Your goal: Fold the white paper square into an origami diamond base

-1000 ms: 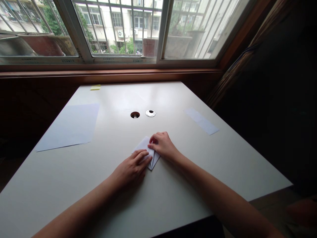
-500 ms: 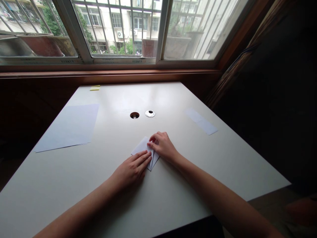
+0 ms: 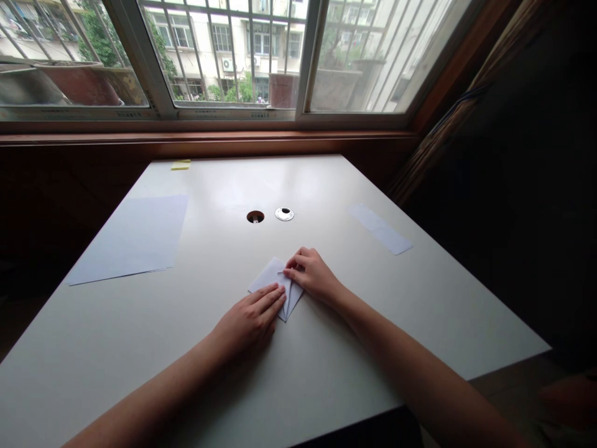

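Observation:
A small folded sheet of white paper (image 3: 270,274) lies on the white table, its pointed end toward me. My left hand (image 3: 252,314) rests on its left side, the fingers stretched out and lying flat across the fold. At the paper's upper right, my right hand (image 3: 310,270) pinches a folded flap between thumb and fingers. Part of the paper is covered by both hands, so its full outline does not show.
Large white sheets (image 3: 133,239) lie at the table's left, and a narrow paper strip (image 3: 382,230) at the right. Beyond the hands are a round cable hole (image 3: 255,217) and its loose cover (image 3: 284,214). Yellow sticky notes (image 3: 181,165) sit at the far edge, below a window.
My right hand has shifted slightly right along the flap, showing a little more of the paper's middle. My left hand stays pressed on the paper. The whole view has moved slightly.

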Available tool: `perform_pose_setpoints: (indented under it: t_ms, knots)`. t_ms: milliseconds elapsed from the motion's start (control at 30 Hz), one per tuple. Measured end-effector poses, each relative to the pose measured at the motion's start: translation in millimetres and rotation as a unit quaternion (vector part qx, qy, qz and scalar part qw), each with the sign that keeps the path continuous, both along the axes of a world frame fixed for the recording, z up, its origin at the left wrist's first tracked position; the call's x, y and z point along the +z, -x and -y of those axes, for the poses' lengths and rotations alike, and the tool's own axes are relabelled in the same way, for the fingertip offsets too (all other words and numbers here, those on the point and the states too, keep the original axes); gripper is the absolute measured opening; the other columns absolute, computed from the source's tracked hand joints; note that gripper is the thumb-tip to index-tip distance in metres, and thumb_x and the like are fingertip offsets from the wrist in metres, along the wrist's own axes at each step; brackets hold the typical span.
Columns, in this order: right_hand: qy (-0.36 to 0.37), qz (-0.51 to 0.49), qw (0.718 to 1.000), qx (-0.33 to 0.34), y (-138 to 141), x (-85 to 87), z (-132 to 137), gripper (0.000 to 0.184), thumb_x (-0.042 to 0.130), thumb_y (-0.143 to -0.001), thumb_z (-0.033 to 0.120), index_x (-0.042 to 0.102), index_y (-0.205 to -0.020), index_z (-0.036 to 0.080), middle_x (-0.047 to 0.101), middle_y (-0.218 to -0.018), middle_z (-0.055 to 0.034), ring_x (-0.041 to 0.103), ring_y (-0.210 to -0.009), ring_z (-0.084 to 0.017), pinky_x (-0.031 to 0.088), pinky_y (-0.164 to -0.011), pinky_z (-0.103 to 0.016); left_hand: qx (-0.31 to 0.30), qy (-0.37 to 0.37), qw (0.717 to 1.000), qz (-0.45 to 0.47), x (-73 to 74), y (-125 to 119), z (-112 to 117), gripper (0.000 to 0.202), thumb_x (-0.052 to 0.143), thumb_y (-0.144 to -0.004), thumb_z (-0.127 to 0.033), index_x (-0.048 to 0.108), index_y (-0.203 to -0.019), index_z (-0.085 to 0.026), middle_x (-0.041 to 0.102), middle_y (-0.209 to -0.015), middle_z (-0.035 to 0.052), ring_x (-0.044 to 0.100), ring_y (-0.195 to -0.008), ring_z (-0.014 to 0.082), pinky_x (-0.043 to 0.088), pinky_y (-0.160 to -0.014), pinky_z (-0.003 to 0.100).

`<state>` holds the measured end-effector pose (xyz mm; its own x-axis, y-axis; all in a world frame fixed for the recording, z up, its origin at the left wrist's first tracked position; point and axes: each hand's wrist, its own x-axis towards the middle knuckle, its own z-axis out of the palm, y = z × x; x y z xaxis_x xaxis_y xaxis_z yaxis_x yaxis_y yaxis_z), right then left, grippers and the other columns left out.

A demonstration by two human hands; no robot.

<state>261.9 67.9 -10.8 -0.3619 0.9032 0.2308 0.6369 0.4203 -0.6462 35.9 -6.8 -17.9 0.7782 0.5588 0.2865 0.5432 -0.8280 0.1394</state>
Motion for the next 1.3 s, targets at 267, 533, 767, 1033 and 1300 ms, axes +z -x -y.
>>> perform_pose_setpoints:
  t_ms: [267,533,767,1033,1300]
  knots:
    - [-0.008,0.042,0.999,-0.023,10,-1.9,1,0.006,0.069,-0.086,0.024,0.067,-0.081,0.021,0.06,-0.091,-0.0041,0.051,-0.093,-0.021,0.043,-0.085,-0.035,0.0,0.002,1.0,0.008,0.3,0,0,0.053,0.05,-0.089,-0.014,0.048,-0.142,-0.01,0.051,-0.146,0.0142,0.046,-0.137,0.0275,0.047,-0.112,0.042]
    - [-0.021,0.068,0.997,-0.032,14,-3.0,3,0.008,0.066,-0.089,0.024,0.064,-0.081,0.021,0.058,-0.093,-0.0039,0.052,-0.092,-0.02,0.042,-0.085,-0.034,-0.002,-0.007,1.0,0.017,0.1,-1,0,0.05,0.05,-0.088,-0.013,0.052,-0.138,-0.01,0.054,-0.142,0.0137,0.049,-0.134,0.0275,0.049,-0.111,0.041]
    - [-0.029,0.072,0.997,-0.027,15,-2.2,4,0.005,0.066,-0.088,0.024,0.061,-0.086,0.022,0.057,-0.092,-0.0034,0.052,-0.088,-0.019,0.042,-0.083,-0.034,0.001,-0.002,1.0,0.012,0.6,-1,0,0.051,0.05,-0.087,-0.011,0.051,-0.138,-0.01,0.054,-0.142,0.0143,0.048,-0.135,0.0275,0.048,-0.111,0.042]
    - [-0.024,0.012,1.0,0.014,6,2.2,8,0.024,0.067,-0.086,0.024,0.058,-0.107,0.023,0.056,-0.102,-0.0042,0.054,-0.091,-0.018,0.044,-0.086,-0.034,0.024,-0.009,1.0,-0.003,5.5,0,3,0.049,0.049,-0.09,-0.013,0.051,-0.138,-0.01,0.055,-0.142,0.0143,0.05,-0.133,0.0278,0.049,-0.11,0.041]
    - [-0.054,0.041,0.997,0.048,4,5.2,13,0.016,0.073,-0.082,0.034,0.065,-0.091,0.023,0.057,-0.101,-0.006,0.047,-0.099,-0.024,0.041,-0.091,-0.039,0.056,-0.012,0.998,-0.003,10.1,2,-1,0.047,0.048,-0.092,-0.013,0.05,-0.139,-0.007,0.056,-0.14,0.0159,0.05,-0.133,0.0287,0.048,-0.11,0.044]
